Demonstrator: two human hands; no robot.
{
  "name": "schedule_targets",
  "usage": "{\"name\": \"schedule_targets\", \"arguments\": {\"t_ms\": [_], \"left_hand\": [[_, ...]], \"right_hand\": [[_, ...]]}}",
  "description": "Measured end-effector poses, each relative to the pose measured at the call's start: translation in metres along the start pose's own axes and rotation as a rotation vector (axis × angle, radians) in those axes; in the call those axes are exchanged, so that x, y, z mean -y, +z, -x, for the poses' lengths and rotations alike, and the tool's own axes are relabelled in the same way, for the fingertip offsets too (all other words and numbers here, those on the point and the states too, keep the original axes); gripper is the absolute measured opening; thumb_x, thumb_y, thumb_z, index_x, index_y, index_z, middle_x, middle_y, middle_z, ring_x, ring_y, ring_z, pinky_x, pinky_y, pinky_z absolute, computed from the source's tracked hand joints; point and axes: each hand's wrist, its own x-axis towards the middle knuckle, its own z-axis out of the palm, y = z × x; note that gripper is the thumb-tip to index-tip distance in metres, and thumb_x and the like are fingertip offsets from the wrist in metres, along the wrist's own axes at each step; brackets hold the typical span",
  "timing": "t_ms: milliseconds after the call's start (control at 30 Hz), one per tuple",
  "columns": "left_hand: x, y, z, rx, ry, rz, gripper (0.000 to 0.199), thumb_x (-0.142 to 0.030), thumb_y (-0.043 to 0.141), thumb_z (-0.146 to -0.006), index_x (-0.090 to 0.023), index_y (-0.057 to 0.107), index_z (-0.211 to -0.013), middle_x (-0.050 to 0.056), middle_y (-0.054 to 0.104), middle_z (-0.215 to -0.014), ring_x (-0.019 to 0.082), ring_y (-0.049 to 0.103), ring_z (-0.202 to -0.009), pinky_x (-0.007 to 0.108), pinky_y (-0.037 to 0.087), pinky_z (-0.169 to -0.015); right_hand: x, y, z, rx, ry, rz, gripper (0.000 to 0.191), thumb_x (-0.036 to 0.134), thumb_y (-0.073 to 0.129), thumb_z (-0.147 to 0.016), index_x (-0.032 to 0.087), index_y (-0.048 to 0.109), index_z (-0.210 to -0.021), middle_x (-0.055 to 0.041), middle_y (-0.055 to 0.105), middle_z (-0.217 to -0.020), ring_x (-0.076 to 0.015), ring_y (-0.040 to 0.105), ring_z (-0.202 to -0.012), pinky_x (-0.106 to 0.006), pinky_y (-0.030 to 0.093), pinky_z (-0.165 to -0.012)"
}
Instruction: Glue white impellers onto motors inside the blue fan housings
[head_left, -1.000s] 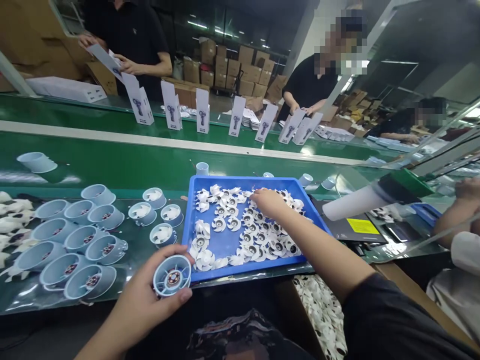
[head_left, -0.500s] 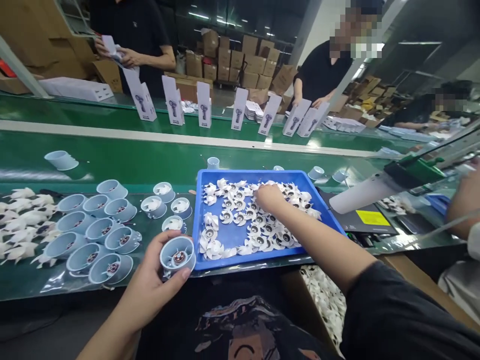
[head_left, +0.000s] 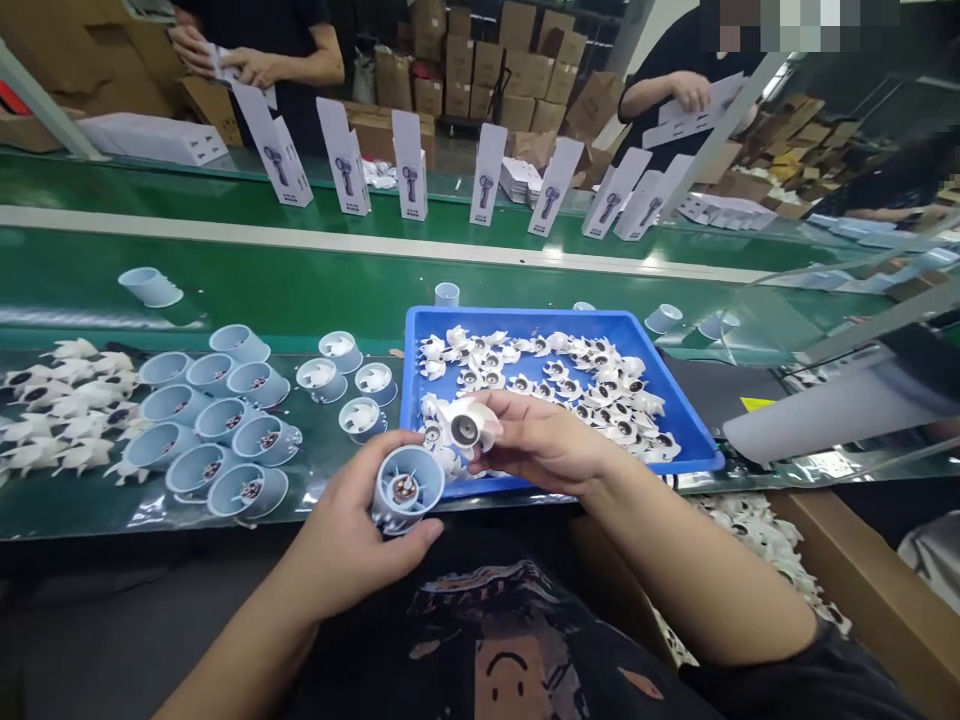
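My left hand [head_left: 352, 525] is wrapped round a light blue fan housing [head_left: 409, 488], its open end tipped up towards me, with a copper-coloured motor core inside. Just right of it, my right hand [head_left: 551, 440] pinches a white fan impeller [head_left: 469, 425] whose dark round hub faces me. The impeller is apart from the housing, over the near left part of a blue tray [head_left: 686, 462]. Many more white impellers [head_left: 600, 385] lie in that tray. Beyond my left hand stand several housings with white impellers inside [head_left: 360, 418].
Several housings without impellers [head_left: 247, 490] cluster at left, beside a pile of white impellers [head_left: 71, 410]. A pale tube [head_left: 817, 405] juts in from the right. Printed boxes [head_left: 412, 165] line the far side, where co-workers' hands [head_left: 259, 66] handle packaging. A carton of impellers [head_left: 862, 560] sits below.
My right hand has come out of the tray towards me with an impeller, close to the housing in my left hand. The view has shifted. The right-hand co-worker has lifted a flat box.
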Motion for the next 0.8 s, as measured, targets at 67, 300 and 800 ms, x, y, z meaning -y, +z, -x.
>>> {"name": "schedule_targets", "arguments": {"t_ms": [67,300,800], "left_hand": [[-0.008,0.003,-0.004,-0.018,0.044,-0.096,0.05,-0.04,0.071,-0.075,-0.02,0.058,-0.119,0.009,0.07,-0.112,0.027,0.069,-0.097,0.041,0.056,-0.087],[-0.013,0.006,-0.001,-0.159,0.395,-0.424,0.03,-0.026,0.055,-0.092,-0.017,0.05,-0.12,0.012,0.068,-0.113,0.027,0.065,-0.108,0.042,0.052,-0.097],[-0.013,0.018,0.008,-0.242,0.452,-0.49,0.031,-0.019,0.052,-0.092,-0.016,0.046,-0.122,0.012,0.064,-0.108,0.026,0.062,-0.104,0.04,0.052,-0.097]], "right_hand": [[0.005,0.015,0.004,0.013,-0.093,0.131,0.03,0.04,0.059,-0.09,0.019,0.058,-0.111,-0.0051,0.062,-0.098,-0.0151,0.059,-0.086,-0.034,0.053,-0.084],[0.023,0.04,0.006,-0.113,-0.377,0.959,0.016,0.014,0.065,-0.089,0.017,0.073,-0.103,-0.0064,0.059,-0.09,-0.0191,0.055,-0.085,-0.035,0.048,-0.08],[-0.006,0.054,-0.003,-0.238,-0.343,0.982,0.014,0.032,0.079,-0.082,0.025,0.078,-0.094,-0.0022,0.054,-0.078,-0.0192,0.051,-0.076,-0.034,0.041,-0.069]]}}
